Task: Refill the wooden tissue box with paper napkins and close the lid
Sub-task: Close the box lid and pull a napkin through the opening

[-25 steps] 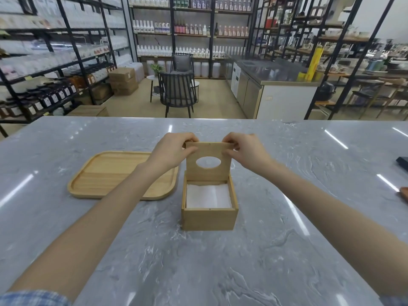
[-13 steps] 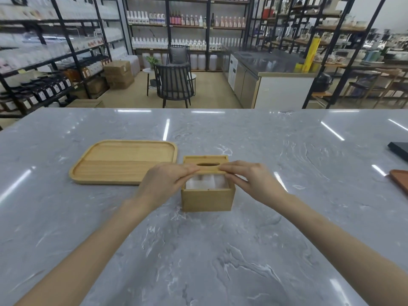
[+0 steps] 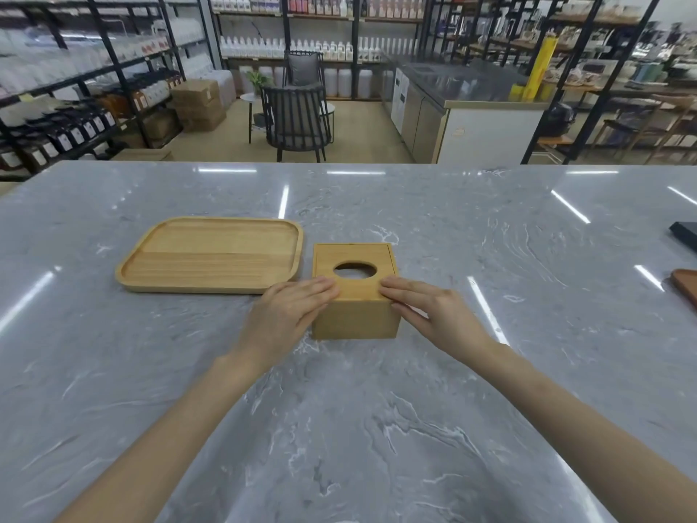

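The wooden tissue box (image 3: 355, 319) stands on the grey marble table. Its lid (image 3: 354, 254) lies flat on top, with an oval hole (image 3: 355, 270) through which something pale shows. My left hand (image 3: 289, 312) rests against the box's front left corner, fingers flat and together on the lid's edge. My right hand (image 3: 426, 308) mirrors it at the front right corner, fingertips on the lid. Neither hand grips anything.
A wooden tray (image 3: 211, 254) with nothing on it lies just left of the box. At the table's right edge sit a dark flat object (image 3: 684, 235) and a brown one (image 3: 686, 286). Beyond the table are shelves, a black chair and a counter.
The lid stood upright in both hands a second ago, was lowered over the napkins, and now lies flat on the box. My fingers have flattened onto its front edge.
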